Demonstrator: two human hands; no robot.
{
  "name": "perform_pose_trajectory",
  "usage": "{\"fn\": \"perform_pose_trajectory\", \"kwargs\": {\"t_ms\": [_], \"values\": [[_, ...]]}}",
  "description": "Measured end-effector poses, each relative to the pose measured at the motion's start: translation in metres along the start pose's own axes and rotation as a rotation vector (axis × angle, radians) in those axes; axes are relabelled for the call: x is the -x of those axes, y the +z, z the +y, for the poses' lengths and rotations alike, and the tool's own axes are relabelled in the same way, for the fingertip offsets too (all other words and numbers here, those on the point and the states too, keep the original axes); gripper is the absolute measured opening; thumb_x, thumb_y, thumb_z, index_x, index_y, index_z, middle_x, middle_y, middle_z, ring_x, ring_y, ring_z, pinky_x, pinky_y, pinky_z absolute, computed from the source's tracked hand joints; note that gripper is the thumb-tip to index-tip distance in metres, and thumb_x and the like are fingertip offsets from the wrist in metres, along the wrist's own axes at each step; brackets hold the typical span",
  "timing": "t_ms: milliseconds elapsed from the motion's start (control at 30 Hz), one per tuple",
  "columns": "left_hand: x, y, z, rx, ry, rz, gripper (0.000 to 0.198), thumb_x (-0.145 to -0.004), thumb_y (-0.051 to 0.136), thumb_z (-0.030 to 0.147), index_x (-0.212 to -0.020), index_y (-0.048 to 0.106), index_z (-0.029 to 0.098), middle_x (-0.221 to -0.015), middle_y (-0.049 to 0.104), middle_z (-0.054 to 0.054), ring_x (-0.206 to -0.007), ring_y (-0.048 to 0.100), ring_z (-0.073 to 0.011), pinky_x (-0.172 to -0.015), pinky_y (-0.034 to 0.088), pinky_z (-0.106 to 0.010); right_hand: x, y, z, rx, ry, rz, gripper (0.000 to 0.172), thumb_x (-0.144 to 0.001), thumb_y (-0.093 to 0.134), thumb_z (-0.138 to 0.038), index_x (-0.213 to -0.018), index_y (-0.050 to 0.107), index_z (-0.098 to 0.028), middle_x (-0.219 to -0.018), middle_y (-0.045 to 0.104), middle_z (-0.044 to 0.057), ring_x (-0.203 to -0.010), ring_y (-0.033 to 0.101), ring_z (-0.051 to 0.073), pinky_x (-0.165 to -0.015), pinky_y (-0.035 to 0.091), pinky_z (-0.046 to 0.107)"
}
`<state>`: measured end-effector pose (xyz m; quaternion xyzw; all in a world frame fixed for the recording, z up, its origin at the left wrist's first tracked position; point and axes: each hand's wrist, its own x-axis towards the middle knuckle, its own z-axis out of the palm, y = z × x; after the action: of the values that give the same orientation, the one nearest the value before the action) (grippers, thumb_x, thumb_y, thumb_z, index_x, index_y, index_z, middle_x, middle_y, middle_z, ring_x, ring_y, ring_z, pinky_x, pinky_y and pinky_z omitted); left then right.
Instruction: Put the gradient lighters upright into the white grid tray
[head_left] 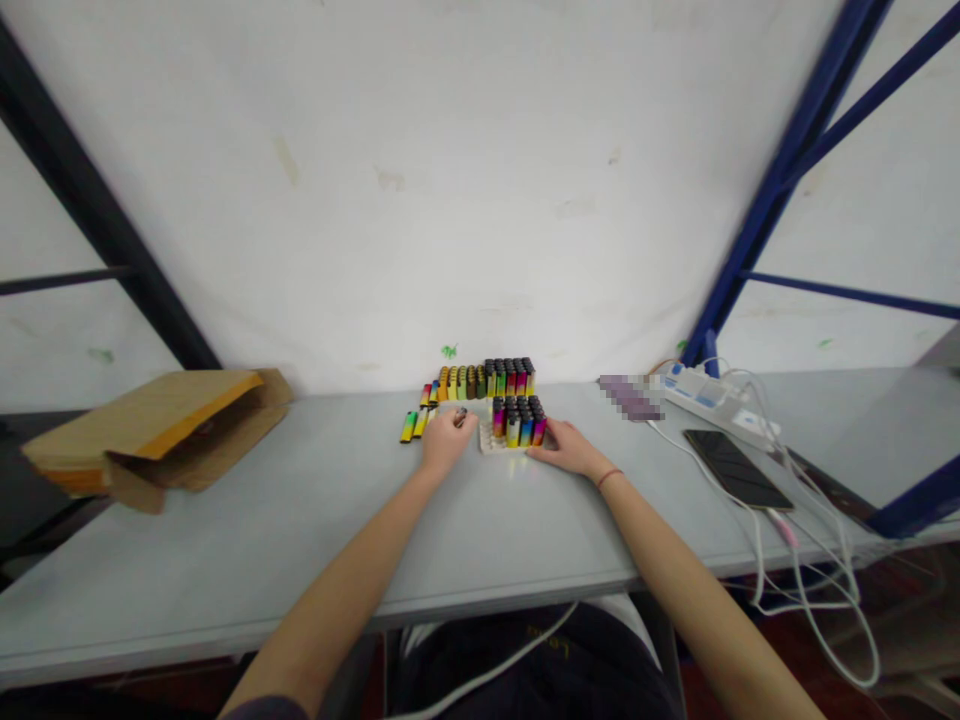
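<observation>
Multicoloured gradient disposable lighters with black tops stand in tight rows at the back of the table, forming a long row (486, 380). A second upright block of lighters (517, 422) stands in a white tray (493, 442). Several loose lighters (417, 423) lie at the left. My left hand (447, 442) pinches a small dark-topped lighter (460, 416) at its fingertips, beside the tray's left side. My right hand (568, 449) rests flat against the tray's right edge, holding nothing.
The grey table (300, 530) runs across the view below a white wall. A brown padded envelope (157, 440) lies at the left. At the right are a blurred purple object (630, 397), a power strip (705, 400), a smartphone (739, 470), white cables and a blue metal frame (780, 170).
</observation>
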<state>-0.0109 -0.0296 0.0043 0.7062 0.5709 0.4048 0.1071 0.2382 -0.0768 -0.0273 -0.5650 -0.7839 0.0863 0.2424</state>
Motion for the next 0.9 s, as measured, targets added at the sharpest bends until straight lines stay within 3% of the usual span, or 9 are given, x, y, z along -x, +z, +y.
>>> {"fn": "perform_pose_trajectory", "kwargs": {"t_ms": [167, 533, 900], "values": [[-0.0001, -0.0013, -0.0005, -0.041, 0.001, 0.056, 0.026, -0.08, 0.047, 0.032, -0.057, 0.049, 0.02, -0.055, 0.049, -0.001, -0.057, 0.041, -0.0142, -0.057, 0.022, -0.026, -0.0003, 0.0012, 0.0012, 0.01, 0.004, 0.008, 0.049, -0.084, 0.063, -0.052, -0.114, 0.059, -0.013, -0.102, 0.068, 0.012, -0.091, 0.061, 0.025, -0.085, 0.044, 0.037], [0.0008, -0.0001, -0.0031, -0.012, 0.014, 0.021, 0.039, -0.085, 0.048, 0.045, -0.055, 0.047, 0.02, -0.055, 0.051, -0.001, -0.057, 0.044, -0.0143, -0.057, 0.024, -0.026, 0.0008, -0.0015, -0.0029, 0.003, 0.02, 0.006, 0.051, -0.083, 0.063, -0.052, -0.115, 0.059, -0.012, -0.1, 0.068, 0.013, -0.091, 0.06, 0.025, -0.083, 0.044, 0.037], [-0.0041, 0.0006, -0.0097, -0.047, -0.029, 0.029, 0.029, -0.086, 0.045, 0.032, -0.059, 0.051, 0.02, -0.058, 0.057, -0.003, -0.061, 0.052, -0.0165, -0.058, 0.028, -0.025, 0.0004, -0.0009, -0.0012, -0.005, 0.014, 0.004, 0.05, -0.083, 0.064, -0.052, -0.114, 0.06, -0.014, -0.099, 0.068, 0.011, -0.09, 0.06, 0.024, -0.082, 0.044, 0.035]]}}
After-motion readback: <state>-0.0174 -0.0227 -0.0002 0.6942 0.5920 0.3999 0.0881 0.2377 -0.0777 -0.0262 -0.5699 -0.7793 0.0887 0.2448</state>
